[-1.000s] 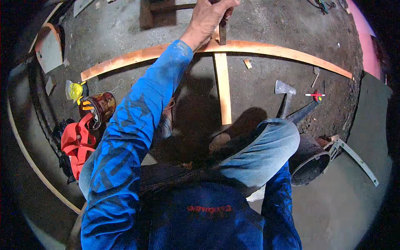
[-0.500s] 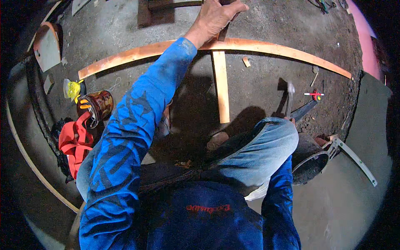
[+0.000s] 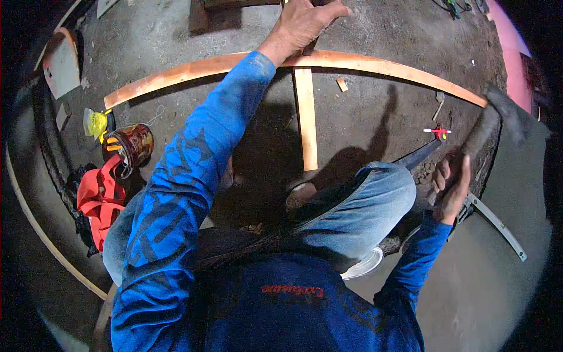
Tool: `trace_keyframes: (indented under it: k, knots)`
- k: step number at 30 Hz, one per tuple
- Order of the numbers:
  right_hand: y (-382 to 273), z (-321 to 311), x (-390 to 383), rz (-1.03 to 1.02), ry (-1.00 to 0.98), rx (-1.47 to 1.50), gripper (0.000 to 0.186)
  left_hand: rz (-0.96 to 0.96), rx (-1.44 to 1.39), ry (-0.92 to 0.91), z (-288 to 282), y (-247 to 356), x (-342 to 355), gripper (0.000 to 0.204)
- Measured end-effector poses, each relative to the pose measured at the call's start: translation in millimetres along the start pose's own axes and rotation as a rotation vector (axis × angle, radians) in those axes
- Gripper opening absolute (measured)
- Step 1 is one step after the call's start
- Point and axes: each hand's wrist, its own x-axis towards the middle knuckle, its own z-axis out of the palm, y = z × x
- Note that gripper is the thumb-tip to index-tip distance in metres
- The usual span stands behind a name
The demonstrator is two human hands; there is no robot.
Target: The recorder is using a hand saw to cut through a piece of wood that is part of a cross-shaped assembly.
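Left hand (image 3: pixel 302 23) is pressing flat, fingers spread, on the batten (image 3: pixel 305 60) where the short strip (image 3: pixel 305 117) meets it. Right hand (image 3: pixel 451 185) is gripping a raised hammer (image 3: pixel 498 117) (blurry). A stray swing could be catching those fingers.

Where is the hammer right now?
In the head view, the hammer is raised at the far right, gripped by the right hand, just beyond the right end of the long wooden strip.

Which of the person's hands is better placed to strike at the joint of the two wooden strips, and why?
The right hand: it grips the raised hammer, free to swing. The left hand is pressed down where the long strip meets the short strip.
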Motion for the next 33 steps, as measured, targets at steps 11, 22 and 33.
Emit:
trace_keyframes:
  k: [11,22,33]
  knots:
    - [-25.0,88.9,-18.9,-0.193,-0.157,-0.169,0.049,0.097,0.042,0.146,2.4,-4.0,-1.4,0.043]
    - [-25.4,113.5,-22.8,-0.164,-0.204,-0.227,0.038,0.136,0.075,0.085,-0.1,-8.5,-1.1,0.044]
    - [-28.1,122.6,-22.9,-0.216,-0.141,-0.378,0.041,0.035,-0.076,0.067,8.7,-13.0,-4.3,0.034]
